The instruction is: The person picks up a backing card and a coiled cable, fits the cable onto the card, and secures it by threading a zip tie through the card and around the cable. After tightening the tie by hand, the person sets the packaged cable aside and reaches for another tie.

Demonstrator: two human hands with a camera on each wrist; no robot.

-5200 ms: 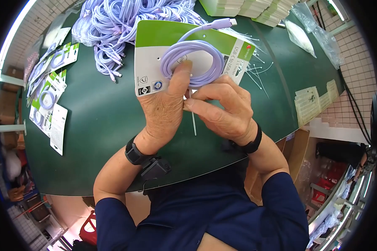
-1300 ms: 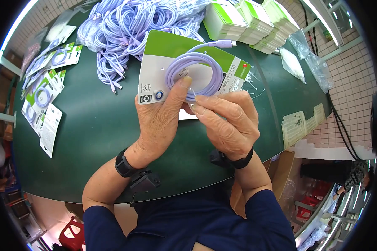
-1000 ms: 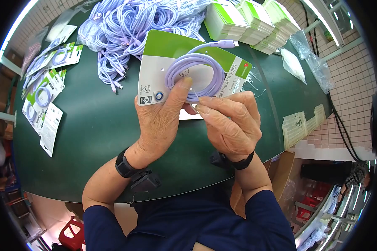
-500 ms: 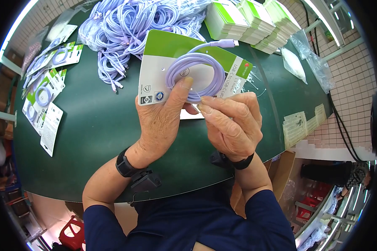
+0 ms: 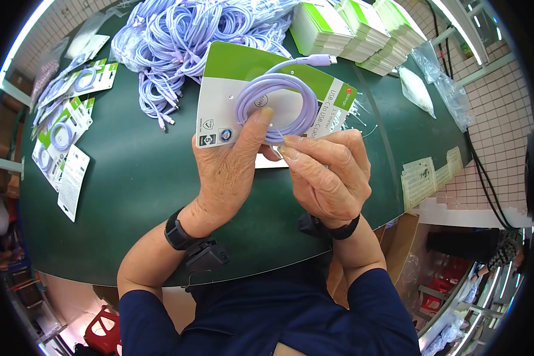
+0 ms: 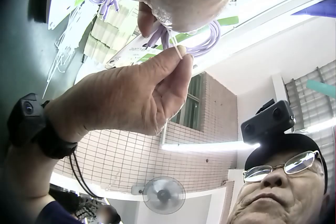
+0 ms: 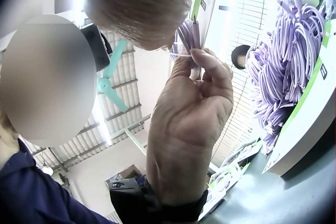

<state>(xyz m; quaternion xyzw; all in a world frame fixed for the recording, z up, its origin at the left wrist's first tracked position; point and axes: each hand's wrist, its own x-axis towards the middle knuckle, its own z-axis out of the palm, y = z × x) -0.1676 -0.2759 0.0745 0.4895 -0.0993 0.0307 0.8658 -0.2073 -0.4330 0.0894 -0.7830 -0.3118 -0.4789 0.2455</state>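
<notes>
My left hand (image 5: 228, 169) grips a green-and-white packaging card (image 5: 216, 113), its thumb pressed over the front. A coiled lilac USB-C cable (image 5: 308, 107) lies against the card's face, one plug sticking out past the upper right. At the bottom of the coil, my right hand (image 5: 332, 178) pinches a thin white cable tie (image 6: 177, 47) between thumb and forefinger. The tie spans from the coil to those fingertips in the left wrist view. In the right wrist view, the left hand's fingers and thumb close round the card and coil's lower edge.
A large heap of lilac cables (image 5: 190, 29) lies at the back. Stacks of cards (image 5: 320, 35) stand right of it. Carded cables (image 5: 59, 136) lie at the left. Loose cable ties (image 5: 362, 124) are right of the held card, near a white plastic bag (image 5: 415, 92).
Earlier, the tie's straight tail hung below the coil; now it runs short between coil and right fingertips. The head view has shifted. Over the last second, the hands have barely moved.
</notes>
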